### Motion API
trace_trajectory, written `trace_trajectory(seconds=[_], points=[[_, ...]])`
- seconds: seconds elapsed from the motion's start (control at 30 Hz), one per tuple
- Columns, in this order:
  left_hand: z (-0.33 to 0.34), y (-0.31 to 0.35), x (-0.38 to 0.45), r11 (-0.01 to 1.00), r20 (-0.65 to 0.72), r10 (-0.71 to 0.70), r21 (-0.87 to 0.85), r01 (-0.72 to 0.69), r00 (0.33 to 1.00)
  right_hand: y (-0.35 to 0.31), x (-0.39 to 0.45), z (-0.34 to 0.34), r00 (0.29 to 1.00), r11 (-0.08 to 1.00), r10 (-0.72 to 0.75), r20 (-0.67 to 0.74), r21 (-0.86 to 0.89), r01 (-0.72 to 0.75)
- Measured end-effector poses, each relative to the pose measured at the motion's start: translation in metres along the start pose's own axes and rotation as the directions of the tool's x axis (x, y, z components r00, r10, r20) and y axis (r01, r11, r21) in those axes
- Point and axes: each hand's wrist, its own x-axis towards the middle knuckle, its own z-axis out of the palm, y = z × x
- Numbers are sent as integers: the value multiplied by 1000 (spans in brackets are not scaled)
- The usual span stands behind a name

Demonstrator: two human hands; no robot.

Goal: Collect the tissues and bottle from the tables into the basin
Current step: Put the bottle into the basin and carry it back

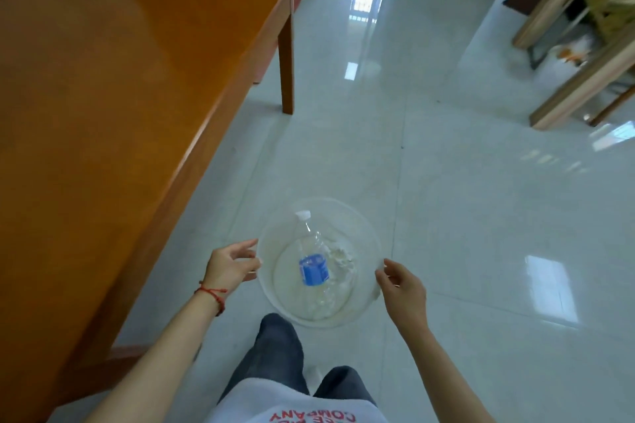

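Note:
A clear plastic basin (365, 233) hangs over the tiled floor in front of my legs. My left hand (229, 268) grips its left rim, and my right hand (402, 288) pinches its right rim. Inside lies a clear plastic bottle (313, 269) with a blue label and a white cap, its cap pointing away from me. A crumpled white tissue (342, 259) rests against the bottle's right side on the basin's bottom.
A large orange wooden table (103, 96) fills the left side, its near leg (287, 55) standing on the floor. A light wooden table frame (580, 86) stands at the right. Glossy white floor tiles (464, 199) stretch ahead between them.

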Motion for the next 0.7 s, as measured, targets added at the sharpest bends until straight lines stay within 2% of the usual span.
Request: trace_trajectory(seconds=[0.37, 0.7], points=[[26, 120, 160, 997, 76, 6, 82, -12, 997, -84, 149, 40, 992, 998, 49, -115, 42, -44], [61, 225, 282, 995, 117, 5, 94, -16, 993, -155, 281, 51, 989, 998, 50, -140, 56, -42]])
